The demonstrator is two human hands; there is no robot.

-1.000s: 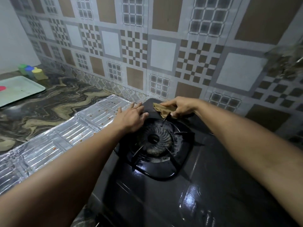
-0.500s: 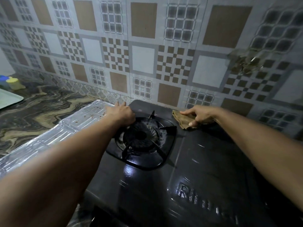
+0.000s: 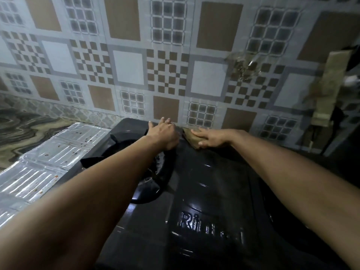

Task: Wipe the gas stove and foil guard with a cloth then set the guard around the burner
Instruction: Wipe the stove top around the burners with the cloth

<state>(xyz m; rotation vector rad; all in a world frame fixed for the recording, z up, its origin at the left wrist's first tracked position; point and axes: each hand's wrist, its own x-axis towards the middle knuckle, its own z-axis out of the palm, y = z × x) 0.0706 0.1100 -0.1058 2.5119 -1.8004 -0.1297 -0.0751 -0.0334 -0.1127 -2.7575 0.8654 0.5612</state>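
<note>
The black gas stove point(image 3: 204, 191) fills the lower middle of the head view. My left hand point(image 3: 163, 133) rests with fingers extended on the stove's back edge, beside the burner grate point(image 3: 150, 182); my left forearm hides most of the burner. My right hand point(image 3: 212, 138) presses a brown cloth point(image 3: 190, 136) flat onto the stove's back edge, close to the wall and almost touching my left hand. The silver foil guard point(image 3: 48, 152) lies flat and unfolded on the counter left of the stove, speckled with small stains.
A patterned tiled wall point(image 3: 165, 75) stands right behind the stove, with a greasy smear at its upper right. A marbled countertop point(image 3: 23, 131) stretches left beyond the foil. Dark objects and a strip of tape point(image 3: 329, 84) sit at the far right.
My right hand has slid the cloth from the burner's back rim rightward along the stove's back edge. My left hand has followed from the burner's left side to its back right.
</note>
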